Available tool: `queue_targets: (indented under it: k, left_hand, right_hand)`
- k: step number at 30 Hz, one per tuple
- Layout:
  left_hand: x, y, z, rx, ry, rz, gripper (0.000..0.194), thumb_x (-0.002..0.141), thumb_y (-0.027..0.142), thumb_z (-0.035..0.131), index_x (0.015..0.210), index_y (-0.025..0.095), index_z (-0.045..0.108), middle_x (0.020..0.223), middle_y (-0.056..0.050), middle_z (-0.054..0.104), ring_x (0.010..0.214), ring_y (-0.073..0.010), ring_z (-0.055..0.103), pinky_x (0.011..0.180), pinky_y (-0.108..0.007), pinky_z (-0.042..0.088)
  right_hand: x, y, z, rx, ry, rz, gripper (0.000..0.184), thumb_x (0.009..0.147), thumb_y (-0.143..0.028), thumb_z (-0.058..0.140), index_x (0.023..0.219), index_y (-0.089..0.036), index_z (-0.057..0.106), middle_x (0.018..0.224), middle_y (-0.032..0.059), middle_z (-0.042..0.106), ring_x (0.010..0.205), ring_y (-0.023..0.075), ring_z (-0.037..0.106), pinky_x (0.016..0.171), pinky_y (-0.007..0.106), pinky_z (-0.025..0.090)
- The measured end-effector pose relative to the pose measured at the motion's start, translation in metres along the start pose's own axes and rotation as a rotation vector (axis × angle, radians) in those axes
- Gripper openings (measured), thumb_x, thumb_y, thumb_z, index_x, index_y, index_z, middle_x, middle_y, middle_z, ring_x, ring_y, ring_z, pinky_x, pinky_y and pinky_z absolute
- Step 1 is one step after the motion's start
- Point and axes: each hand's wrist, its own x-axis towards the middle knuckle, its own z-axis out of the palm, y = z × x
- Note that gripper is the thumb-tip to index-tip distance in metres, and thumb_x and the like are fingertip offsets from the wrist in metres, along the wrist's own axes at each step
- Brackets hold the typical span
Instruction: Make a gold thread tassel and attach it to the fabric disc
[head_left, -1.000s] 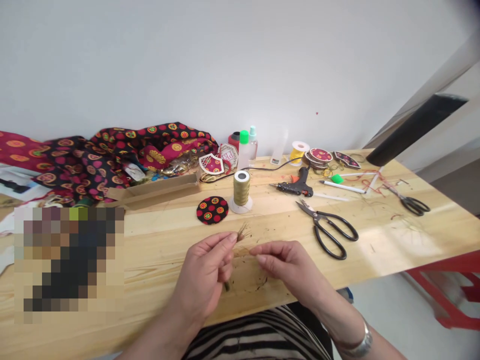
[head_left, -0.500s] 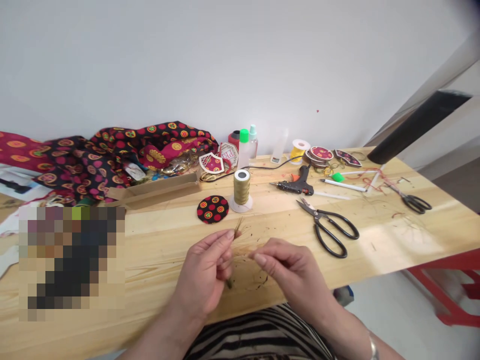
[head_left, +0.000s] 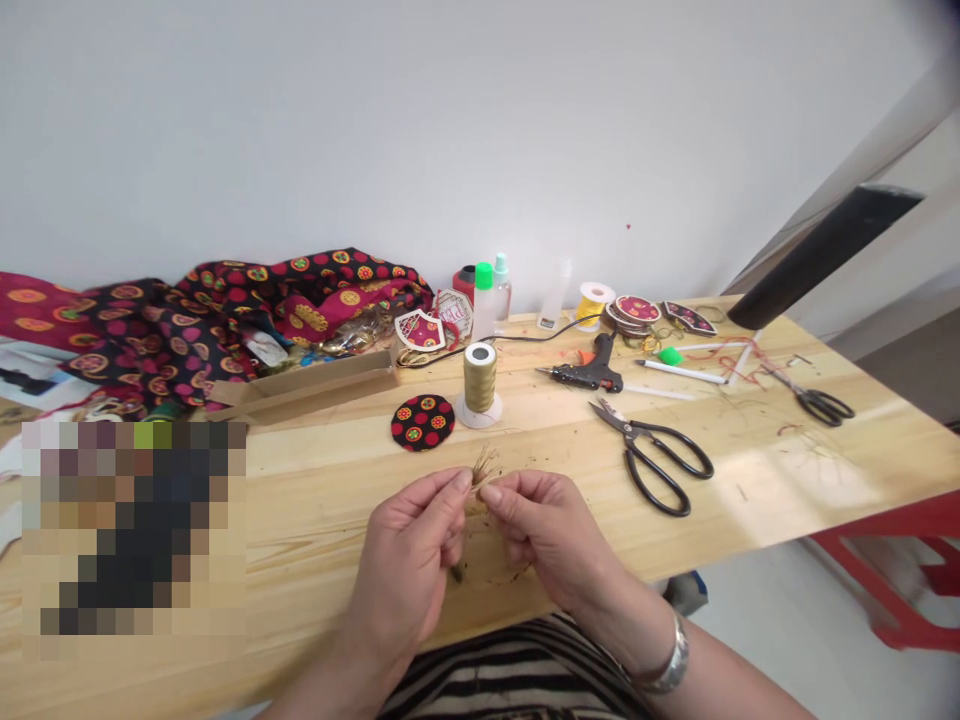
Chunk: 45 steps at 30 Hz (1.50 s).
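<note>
My left hand [head_left: 412, 545] is closed around a small bundle of thin brown stems [head_left: 484, 464], whose fine ends fan out above the thumb. A dark end pokes out below the fingers. My right hand [head_left: 544, 525] pinches at the bundle's right side, its fingertips almost against the left thumb. A thin pale strand seems to lie between its thumb and forefinger, though it is hard to make out. Just beyond the hands stands a spool of gold thread [head_left: 480, 385]. Left of the spool lies a round black patterned fabric disc [head_left: 422, 423].
Black-handled shears [head_left: 660, 455] lie to the right, with a glue gun [head_left: 589, 370] behind them. Smaller scissors [head_left: 821, 405] rest farther right. Along the wall are patterned cloth [head_left: 225, 310], a long cardboard box [head_left: 315, 385], bottles [head_left: 491, 310] and a yellow spool [head_left: 594, 305].
My right hand has moved left and up, closing the gap to the bundle in my left hand. The bundle's ends are more spread. The view has shifted slightly.
</note>
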Motion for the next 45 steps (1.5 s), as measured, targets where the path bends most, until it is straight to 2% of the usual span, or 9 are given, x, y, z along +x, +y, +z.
queue_targets:
  k: [5, 10, 15, 20, 27, 32, 35, 40, 45]
  left_hand:
    - [0.001, -0.005, -0.003, 0.106, 0.001, 0.053, 0.021, 0.068, 0.034, 0.075, 0.076, 0.014, 0.073, 0.046, 0.008, 0.039, 0.043, -0.004, 0.03, 0.039, -0.015, 0.025]
    - [0.004, -0.012, -0.011, 0.286, -0.045, 0.116, 0.024, 0.073, 0.038, 0.07, 0.086, 0.018, 0.075, 0.048, 0.007, 0.04, 0.046, -0.006, 0.031, 0.042, -0.017, 0.027]
    - [0.004, -0.011, -0.014, 0.468, -0.051, 0.192, 0.023, 0.076, 0.039, 0.067, 0.089, 0.022, 0.077, 0.051, 0.005, 0.046, 0.048, -0.0083, 0.034, 0.043, -0.02, 0.029]
    - [0.001, -0.007, -0.011, 0.554, -0.055, 0.206, 0.021, 0.077, 0.036, 0.066, 0.088, 0.023, 0.077, 0.048, 0.005, 0.047, 0.048, -0.0103, 0.039, 0.047, -0.021, 0.034]
    - [0.002, -0.009, -0.011, 0.551, -0.072, 0.2, 0.019, 0.074, 0.034, 0.069, 0.085, 0.022, 0.078, 0.059, 0.0, 0.062, 0.063, -0.0141, 0.054, 0.058, -0.021, 0.043]
    - [0.003, -0.014, -0.012, 0.424, -0.057, 0.03, 0.027, 0.071, 0.038, 0.072, 0.088, 0.018, 0.076, 0.043, 0.007, 0.042, 0.041, -0.0063, 0.033, 0.038, -0.017, 0.025]
    - [0.004, -0.014, -0.01, 0.262, -0.042, -0.029, 0.028, 0.067, 0.037, 0.075, 0.084, 0.015, 0.075, 0.045, 0.007, 0.041, 0.041, -0.0042, 0.029, 0.038, -0.016, 0.022]
    - [0.004, -0.013, -0.006, 0.186, -0.038, -0.04, 0.025, 0.065, 0.033, 0.076, 0.079, 0.013, 0.074, 0.048, 0.006, 0.044, 0.041, -0.0034, 0.031, 0.038, -0.016, 0.023]
    - [0.003, -0.015, -0.009, 0.274, -0.098, -0.043, 0.025, 0.069, 0.035, 0.073, 0.082, 0.014, 0.074, 0.047, 0.006, 0.041, 0.041, -0.0038, 0.029, 0.038, -0.017, 0.021]
  right_hand:
    - [0.001, -0.004, 0.0, -0.197, 0.085, -0.186, 0.023, 0.07, -0.033, 0.071, 0.06, -0.015, 0.062, 0.047, -0.007, 0.044, 0.042, 0.0045, 0.031, 0.042, 0.02, 0.025]
    - [0.0, -0.005, -0.001, -0.421, 0.125, -0.41, 0.012, 0.074, -0.022, 0.067, 0.065, -0.016, 0.066, 0.06, -0.0022, 0.058, 0.057, 0.009, 0.048, 0.055, 0.021, 0.039]
    - [0.0, -0.006, -0.004, -0.526, 0.141, -0.502, 0.009, 0.077, -0.022, 0.065, 0.069, -0.017, 0.068, 0.065, 0.0001, 0.062, 0.062, 0.0115, 0.054, 0.057, 0.022, 0.042]
    - [0.002, -0.01, -0.008, -0.527, 0.168, -0.481, 0.011, 0.077, -0.024, 0.065, 0.071, -0.016, 0.068, 0.067, 0.0012, 0.062, 0.062, 0.012, 0.054, 0.057, 0.023, 0.043]
    - [0.003, -0.01, -0.01, -0.542, 0.172, -0.473, 0.01, 0.076, -0.024, 0.064, 0.071, -0.016, 0.067, 0.066, 0.0011, 0.062, 0.061, 0.0119, 0.053, 0.057, 0.023, 0.043]
    - [0.004, -0.014, -0.015, -0.515, 0.229, -0.451, 0.018, 0.08, -0.029, 0.06, 0.072, -0.015, 0.068, 0.065, 0.0006, 0.06, 0.057, 0.0097, 0.048, 0.053, 0.022, 0.039]
    - [0.005, -0.015, -0.021, -0.433, 0.257, -0.336, 0.025, 0.082, -0.036, 0.058, 0.081, -0.015, 0.071, 0.065, 0.0, 0.057, 0.05, 0.0071, 0.04, 0.045, 0.021, 0.031]
    - [0.002, -0.011, -0.022, -0.235, 0.08, -0.072, 0.025, 0.07, -0.035, 0.071, 0.084, -0.015, 0.074, 0.053, -0.0044, 0.051, 0.045, 0.0046, 0.031, 0.043, 0.02, 0.024]
    - [-0.001, -0.011, -0.017, -0.054, -0.074, 0.023, 0.022, 0.062, -0.029, 0.078, 0.081, -0.017, 0.076, 0.068, -0.0004, 0.065, 0.056, 0.0063, 0.046, 0.054, 0.021, 0.035]
